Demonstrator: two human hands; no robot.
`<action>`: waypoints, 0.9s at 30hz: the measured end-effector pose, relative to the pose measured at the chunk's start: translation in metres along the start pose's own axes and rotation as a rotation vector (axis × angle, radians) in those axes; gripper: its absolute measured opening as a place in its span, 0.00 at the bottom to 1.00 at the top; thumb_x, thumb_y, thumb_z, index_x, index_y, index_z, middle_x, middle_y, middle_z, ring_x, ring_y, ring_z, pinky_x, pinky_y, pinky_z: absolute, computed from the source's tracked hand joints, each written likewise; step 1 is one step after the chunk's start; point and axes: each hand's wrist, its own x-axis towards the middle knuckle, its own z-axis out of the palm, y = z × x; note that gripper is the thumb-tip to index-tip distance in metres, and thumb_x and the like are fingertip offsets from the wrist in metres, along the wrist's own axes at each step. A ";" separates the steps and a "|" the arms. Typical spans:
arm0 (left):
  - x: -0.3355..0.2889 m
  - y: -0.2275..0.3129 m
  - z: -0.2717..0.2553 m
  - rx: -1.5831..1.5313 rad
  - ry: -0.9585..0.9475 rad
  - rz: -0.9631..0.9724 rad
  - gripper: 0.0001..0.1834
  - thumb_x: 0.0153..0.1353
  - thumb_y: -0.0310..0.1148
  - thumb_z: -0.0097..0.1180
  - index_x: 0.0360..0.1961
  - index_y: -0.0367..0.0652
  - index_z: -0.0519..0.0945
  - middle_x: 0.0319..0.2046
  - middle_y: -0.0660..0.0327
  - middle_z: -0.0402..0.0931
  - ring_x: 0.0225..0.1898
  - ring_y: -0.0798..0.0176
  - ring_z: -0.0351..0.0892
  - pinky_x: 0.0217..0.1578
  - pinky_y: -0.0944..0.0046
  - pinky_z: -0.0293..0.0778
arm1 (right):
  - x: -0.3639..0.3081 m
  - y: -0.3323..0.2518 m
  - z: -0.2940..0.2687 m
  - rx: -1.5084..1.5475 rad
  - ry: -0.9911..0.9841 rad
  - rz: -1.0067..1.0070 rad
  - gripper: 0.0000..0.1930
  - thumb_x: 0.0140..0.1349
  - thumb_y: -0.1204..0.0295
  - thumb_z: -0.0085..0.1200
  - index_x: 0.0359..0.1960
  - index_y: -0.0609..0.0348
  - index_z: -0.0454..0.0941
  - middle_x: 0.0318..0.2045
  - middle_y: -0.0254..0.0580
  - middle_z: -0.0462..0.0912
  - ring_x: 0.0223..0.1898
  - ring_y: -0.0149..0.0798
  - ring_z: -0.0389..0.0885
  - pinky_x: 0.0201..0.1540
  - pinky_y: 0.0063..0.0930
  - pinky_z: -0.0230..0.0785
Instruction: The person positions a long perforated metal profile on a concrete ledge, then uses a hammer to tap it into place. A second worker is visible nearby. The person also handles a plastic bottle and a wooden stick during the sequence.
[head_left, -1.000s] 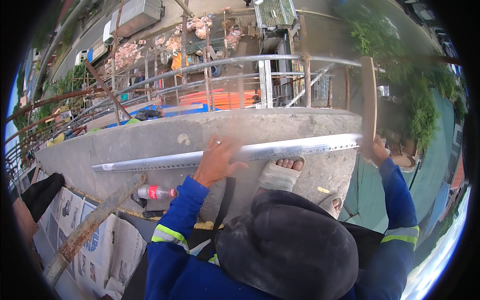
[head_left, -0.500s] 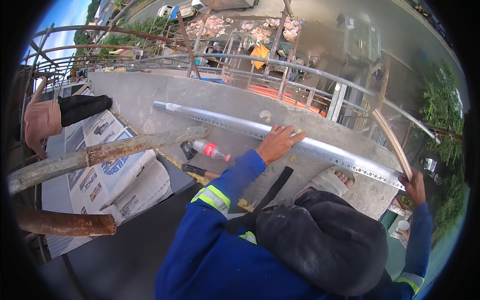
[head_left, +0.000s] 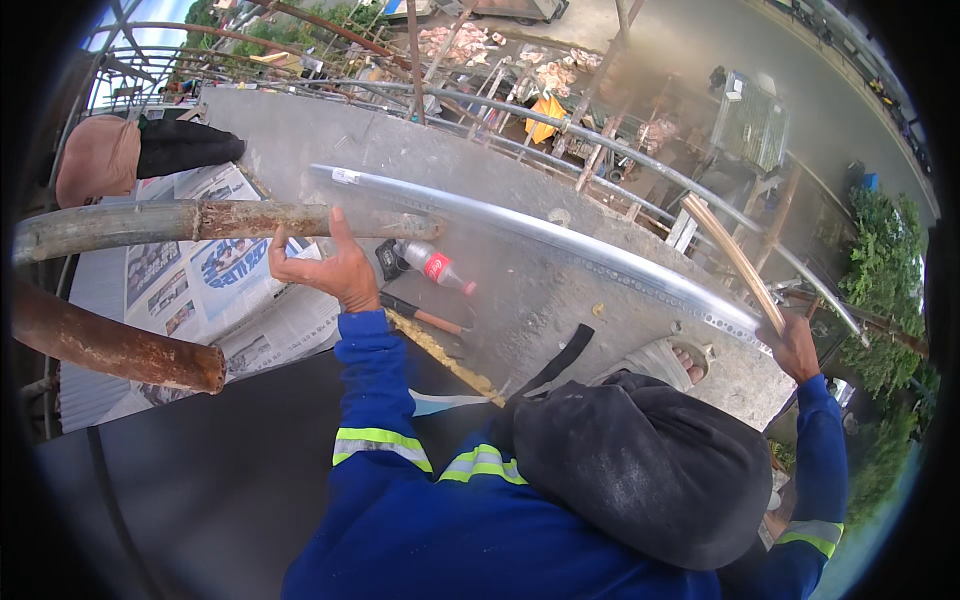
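A long silver metal trim [head_left: 520, 228] with a perforated edge lies slantwise on the concrete ledge [head_left: 290, 125]. Its near right end reaches my right hand [head_left: 792, 350], which is closed round a thin brown strip [head_left: 735, 262] that points up and away. Whether those fingers also grip the trim is hard to make out. My left hand [head_left: 335, 270] is off the trim, fingers spread, beside a weathered scaffold pipe [head_left: 265, 219]. Its fingertips overlap the pipe in view; contact is unclear. A bottle with a red label [head_left: 438, 268] and a wooden-handled tool [head_left: 425, 314] lie close by.
Newspaper sheets [head_left: 200, 260] cover the surface at left, under a rusty pipe end [head_left: 190, 362]. Another person [head_left: 190, 145] is bent over at far left. Scaffold rails [head_left: 640, 150] run along the ledge's outer edge, above a drop to the ground. My sandalled foot [head_left: 690, 365] stands on the ledge.
My left hand has let go of the trim and moved left to the scaffold pipe, its fingers spreading. My right hand keeps the brown strip, which now leans further left. The view has shifted.
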 end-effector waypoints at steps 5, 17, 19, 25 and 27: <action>0.084 -0.040 -0.023 -0.459 0.284 -0.405 0.41 0.52 0.41 0.71 0.57 0.30 0.58 0.53 0.50 0.59 0.54 0.54 0.64 0.54 0.54 0.66 | 0.052 -0.058 0.031 -0.002 0.006 -0.084 0.14 0.51 0.71 0.65 0.38 0.65 0.79 0.24 0.59 0.80 0.29 0.59 0.79 0.35 0.44 0.69; 0.097 -0.065 0.028 -0.568 0.252 -0.553 0.16 0.57 0.32 0.62 0.39 0.29 0.75 0.32 0.54 0.78 0.31 0.61 0.77 0.34 0.61 0.74 | 0.118 -0.146 0.125 -0.075 -0.008 -0.117 0.15 0.52 0.65 0.62 0.36 0.62 0.80 0.29 0.61 0.82 0.36 0.61 0.82 0.41 0.49 0.74; 0.095 -0.066 0.029 -0.564 0.274 -0.454 0.15 0.58 0.31 0.62 0.38 0.28 0.75 0.32 0.54 0.78 0.29 0.61 0.78 0.33 0.61 0.75 | 0.121 -0.149 0.145 -0.057 -0.031 -0.112 0.14 0.51 0.65 0.62 0.36 0.62 0.80 0.30 0.62 0.82 0.36 0.61 0.82 0.42 0.49 0.75; 0.096 -0.066 0.033 -0.532 0.305 -0.312 0.18 0.57 0.25 0.59 0.46 0.26 0.72 0.34 0.51 0.78 0.28 0.61 0.77 0.29 0.63 0.77 | 0.132 -0.173 0.195 -0.061 -0.044 -0.113 0.13 0.51 0.67 0.57 0.36 0.61 0.81 0.32 0.62 0.82 0.36 0.62 0.82 0.42 0.50 0.75; 0.097 -0.066 0.032 -0.539 0.294 -0.369 0.19 0.58 0.24 0.58 0.49 0.27 0.70 0.36 0.51 0.77 0.29 0.62 0.78 0.28 0.63 0.78 | 0.138 -0.183 0.202 -0.051 -0.052 -0.117 0.13 0.51 0.68 0.55 0.36 0.61 0.81 0.32 0.61 0.82 0.37 0.62 0.82 0.43 0.50 0.75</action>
